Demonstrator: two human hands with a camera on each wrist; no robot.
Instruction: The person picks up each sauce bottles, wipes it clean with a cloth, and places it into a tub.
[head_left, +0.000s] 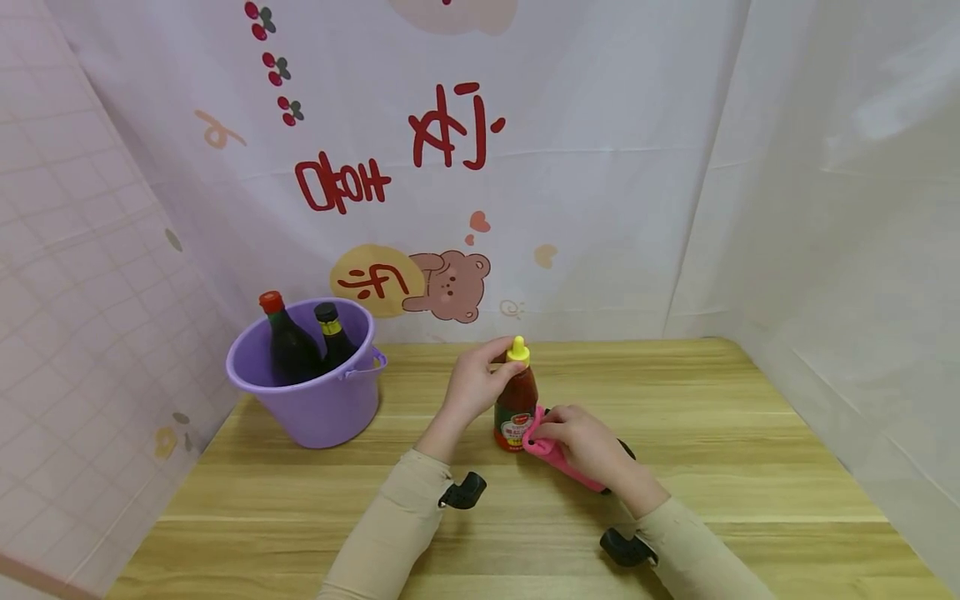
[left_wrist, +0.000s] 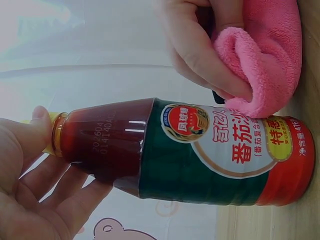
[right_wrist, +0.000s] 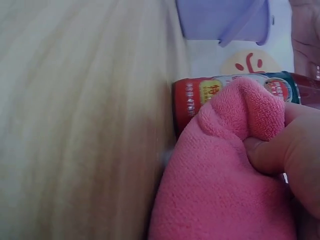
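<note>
A ketchup bottle [head_left: 522, 390] with a yellow pointed cap [head_left: 518, 355] stands upright on the wooden table. My left hand [head_left: 474, 385] grips it round the neck, just at the cap, as the left wrist view also shows. From the right, my right hand [head_left: 592, 446] pinches a folded pink cloth [right_wrist: 215, 185] between thumb and fingers. The cloth's bunched edge touches the lower part of the bottle's label [left_wrist: 225, 140]. A dark object [head_left: 627, 450] shows partly beside the cloth, and its kind is hidden.
At the left stands a purple bucket [head_left: 322, 417] holding two dark bottles, one with a red cap [head_left: 272, 302] and one with a black cap [head_left: 326, 312]. A printed white curtain [head_left: 600, 208] hangs behind the table [head_left: 720, 467].
</note>
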